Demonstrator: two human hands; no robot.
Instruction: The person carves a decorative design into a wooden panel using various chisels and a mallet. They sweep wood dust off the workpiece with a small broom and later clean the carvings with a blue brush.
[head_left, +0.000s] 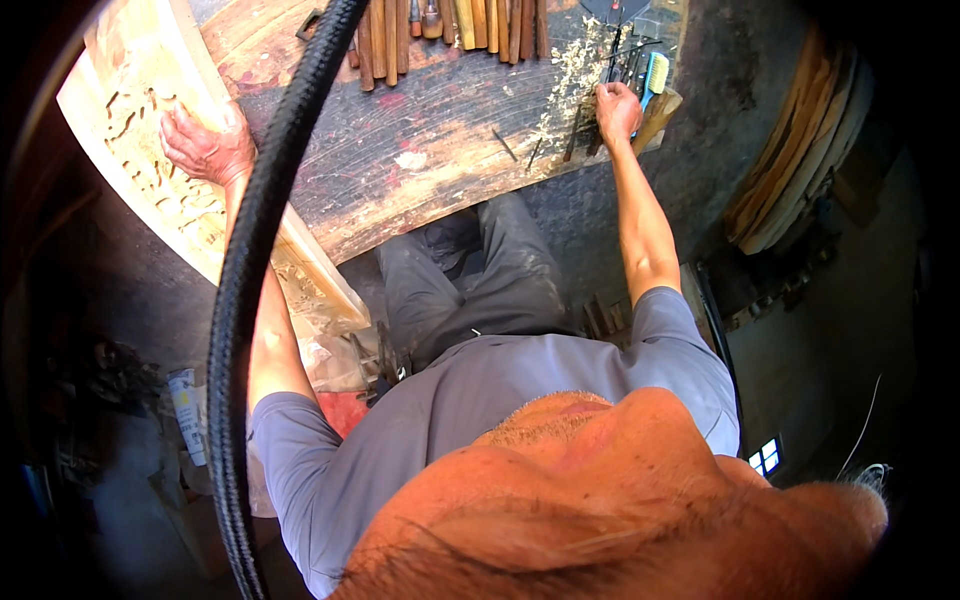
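A pale, carved wooden panel [120, 100] with a long raised edge lies angled at the left. On it rests my left hand [205, 150], fingers bent and slightly apart. At the bench's right end my right hand [619, 113] has its fingers curled together among thin dark tools [625, 60]; what they hold is hidden. Just right of that hand are a blue brush [655, 75] with pale bristles and a short wooden piece [660, 115]. Curly shavings [575, 65] lie to the left of it.
Wooden-handled tools [470, 25] line the back of the worn bench [400, 140]. Curved boards [795, 135] stand stacked at the right. A black braided cable or hose [262, 230] crosses the view. A white tube-shaped container [188, 415] is low at the left.
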